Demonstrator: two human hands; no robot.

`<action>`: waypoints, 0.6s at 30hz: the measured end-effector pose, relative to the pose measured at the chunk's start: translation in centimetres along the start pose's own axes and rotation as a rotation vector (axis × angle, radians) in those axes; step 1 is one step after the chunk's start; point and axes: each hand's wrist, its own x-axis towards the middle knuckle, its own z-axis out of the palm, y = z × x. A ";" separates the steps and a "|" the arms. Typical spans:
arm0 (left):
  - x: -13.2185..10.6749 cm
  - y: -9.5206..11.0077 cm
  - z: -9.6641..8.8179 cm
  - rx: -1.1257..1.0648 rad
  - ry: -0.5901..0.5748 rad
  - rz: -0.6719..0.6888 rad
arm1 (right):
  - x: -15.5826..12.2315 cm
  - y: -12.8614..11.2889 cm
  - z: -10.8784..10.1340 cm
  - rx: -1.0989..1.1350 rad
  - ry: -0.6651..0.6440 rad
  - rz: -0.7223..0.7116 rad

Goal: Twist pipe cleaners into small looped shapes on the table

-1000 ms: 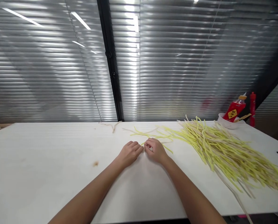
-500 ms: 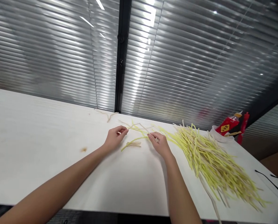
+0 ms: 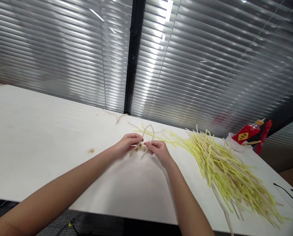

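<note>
A beige pipe cleaner (image 3: 150,126) is bent into a narrow arch between my two hands, its peak pointing away from me. My left hand (image 3: 128,144) pinches one leg of it between thumb and fingers. The other leg is pinched by my right hand (image 3: 160,152), close beside the left. Both free ends stick out below the fingertips. Short beige pieces lie on the table just behind, partly hidden by the hands. Beyond them, several loose yellow pipe cleaners (image 3: 169,141) lie scattered toward a large pile of yellow and beige pipe cleaners (image 3: 225,170) on the right.
On the white table (image 3: 50,141), a bent beige piece (image 3: 117,120) lies near the back edge. At the right back, a red bottle (image 3: 247,133) with a yellow label leans in a white bowl (image 3: 235,145). Thin black strands (image 3: 287,194) lie at the right edge. Blinds stand behind.
My hands have come closer together, and the beige pipe cleaner has gone from a wide bend to a tall, narrow arch. The camera view has shifted slightly.
</note>
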 end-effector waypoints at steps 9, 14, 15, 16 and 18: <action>-0.8 0.0 1.1 -0.120 -0.208 -0.007 | -0.2 0.4 1.2 0.060 -0.067 0.071; -1.0 -0.2 1.5 -0.131 -0.231 0.006 | -0.4 0.3 1.7 0.101 -0.107 0.076; -1.1 -0.3 1.6 -0.134 -0.228 0.004 | -0.5 0.3 1.8 0.104 -0.103 0.070; -1.1 -0.3 1.6 -0.136 -0.226 0.003 | -0.5 0.3 1.9 0.109 -0.097 0.066; -1.1 -0.4 1.7 -0.136 -0.228 0.000 | -0.5 0.2 2.1 0.119 -0.086 0.067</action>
